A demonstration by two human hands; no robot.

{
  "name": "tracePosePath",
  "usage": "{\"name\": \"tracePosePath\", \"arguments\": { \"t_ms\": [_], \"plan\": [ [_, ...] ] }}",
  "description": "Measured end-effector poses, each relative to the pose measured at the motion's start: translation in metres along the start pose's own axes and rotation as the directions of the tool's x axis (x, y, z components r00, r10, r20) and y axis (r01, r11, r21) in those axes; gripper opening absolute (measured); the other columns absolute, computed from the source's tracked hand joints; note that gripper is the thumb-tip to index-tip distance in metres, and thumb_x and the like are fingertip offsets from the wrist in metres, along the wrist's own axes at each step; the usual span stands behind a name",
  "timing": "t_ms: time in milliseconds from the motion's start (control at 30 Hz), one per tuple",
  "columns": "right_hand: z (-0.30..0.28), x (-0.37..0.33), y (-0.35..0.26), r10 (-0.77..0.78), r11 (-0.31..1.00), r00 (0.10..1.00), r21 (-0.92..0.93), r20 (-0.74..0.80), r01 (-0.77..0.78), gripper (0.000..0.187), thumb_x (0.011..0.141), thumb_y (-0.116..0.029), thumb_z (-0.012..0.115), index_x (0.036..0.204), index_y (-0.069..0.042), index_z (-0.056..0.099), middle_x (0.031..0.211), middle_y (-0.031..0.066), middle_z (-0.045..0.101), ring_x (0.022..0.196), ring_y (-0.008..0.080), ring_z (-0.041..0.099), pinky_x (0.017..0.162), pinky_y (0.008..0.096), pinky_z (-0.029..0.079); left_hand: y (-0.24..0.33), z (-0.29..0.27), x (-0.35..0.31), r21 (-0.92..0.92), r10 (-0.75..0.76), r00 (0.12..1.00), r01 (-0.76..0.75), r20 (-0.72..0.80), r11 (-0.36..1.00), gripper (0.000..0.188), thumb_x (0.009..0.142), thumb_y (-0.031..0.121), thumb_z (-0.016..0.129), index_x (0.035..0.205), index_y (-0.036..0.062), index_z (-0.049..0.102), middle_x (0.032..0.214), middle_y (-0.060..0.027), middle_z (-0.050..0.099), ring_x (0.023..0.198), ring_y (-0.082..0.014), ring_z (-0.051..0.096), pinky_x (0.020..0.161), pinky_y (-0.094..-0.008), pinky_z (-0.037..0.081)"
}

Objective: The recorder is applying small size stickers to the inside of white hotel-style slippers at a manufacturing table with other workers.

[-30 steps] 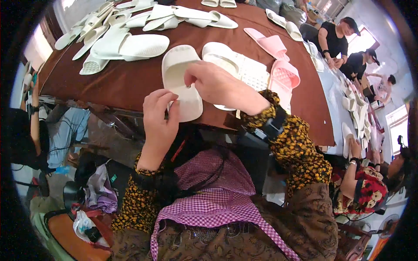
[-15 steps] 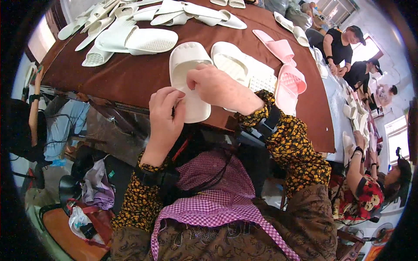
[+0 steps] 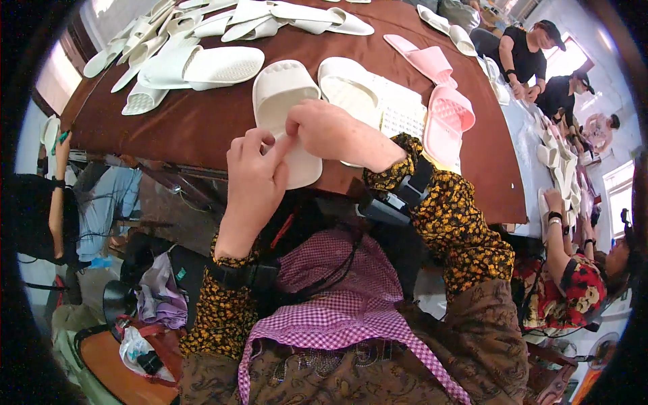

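A white slipper [image 3: 287, 91] lies near the edge of the counter [image 3: 216, 135], its moulded strap arching over a hollow, its toe pointing away from the person. Over its sole both hands come together: the left hand [image 3: 255, 179] has its fingers half curled and its forefinger reaching to the other's fingertips, while the right hand [image 3: 337, 135] is bent narrow, thumb close to forefinger. From here I can't tell whether either pinches something small. Just to the right sits a second white slipper [image 3: 351, 91], the footbed inside it patterned with raised texture, and by it a white sheet [image 3: 403, 108] with rows of small dark marks. Beyond that are two pink slippers [image 3: 437, 88], the nearer one quilted inside. A loose heap of white slippers [image 3: 202, 67], smooth straps and dimpled soles overlapping, fills the far left of the brown cloth covering. Below, on an orange-brown seat [image 3: 111, 371], a dark red bag [image 3: 162, 337] lies beside crumpled white plastic [image 3: 135, 347] with a black object in or on it. At the far end stand grey plastic sacks [image 3: 462, 12], dull and wrinkled. The person's apron [image 3: 324, 327] is purple gingham, over brown patterned clothing.
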State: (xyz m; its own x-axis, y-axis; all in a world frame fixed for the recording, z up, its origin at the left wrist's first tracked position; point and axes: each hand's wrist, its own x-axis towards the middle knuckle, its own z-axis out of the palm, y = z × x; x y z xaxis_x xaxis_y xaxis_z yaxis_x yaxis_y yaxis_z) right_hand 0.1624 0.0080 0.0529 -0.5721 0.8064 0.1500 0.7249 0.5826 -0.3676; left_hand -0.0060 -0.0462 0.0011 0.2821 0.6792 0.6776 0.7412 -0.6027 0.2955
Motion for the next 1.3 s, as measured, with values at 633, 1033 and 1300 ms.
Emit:
{"name": "tracePosePath", "arguments": {
  "t_ms": [633,1033,1300],
  "plan": [
    [-0.008,-0.034,0.003,-0.228,0.957,0.972,-0.194,-0.049,0.215,0.031,0.078,-0.001,0.051,0.106,-0.007,0.063,0.097,0.0121,0.056,0.096,0.0313,0.055,0.085,0.0370,0.047,-0.005,-0.002,0.002,-0.052,-0.002,1.000,0.003,0.029,0.999,0.030,0.077,0.004,0.058,0.103,0.0107,0.069,0.096,-0.0072,0.051,0.090,-0.0268,0.049,0.081,-0.0390,0.041],
    [-0.007,-0.030,0.016,-0.232,0.972,0.971,-0.057,-0.060,0.228,0.034,0.077,0.003,0.052,0.108,-0.006,0.062,0.097,0.0157,0.057,0.093,0.0355,0.058,0.081,0.0408,0.047,-0.004,-0.004,0.003,-0.049,0.020,0.998,-0.017,0.053,0.999,0.029,0.077,0.003,0.058,0.103,0.0097,0.070,0.097,-0.0081,0.052,0.090,-0.0274,0.049,0.082,-0.0389,0.042],
    [-0.003,-0.030,0.020,-0.265,0.963,0.959,-0.073,-0.098,0.258,0.033,0.079,0.001,0.051,0.110,-0.007,0.060,0.097,0.0158,0.056,0.092,0.0358,0.058,0.081,0.0417,0.047,-0.002,-0.005,0.005,-0.073,0.015,0.998,-0.010,0.065,0.997,0.031,0.076,0.002,0.057,0.104,0.0095,0.069,0.096,-0.0082,0.051,0.090,-0.0277,0.048,0.082,-0.0388,0.041]
  ]
}}
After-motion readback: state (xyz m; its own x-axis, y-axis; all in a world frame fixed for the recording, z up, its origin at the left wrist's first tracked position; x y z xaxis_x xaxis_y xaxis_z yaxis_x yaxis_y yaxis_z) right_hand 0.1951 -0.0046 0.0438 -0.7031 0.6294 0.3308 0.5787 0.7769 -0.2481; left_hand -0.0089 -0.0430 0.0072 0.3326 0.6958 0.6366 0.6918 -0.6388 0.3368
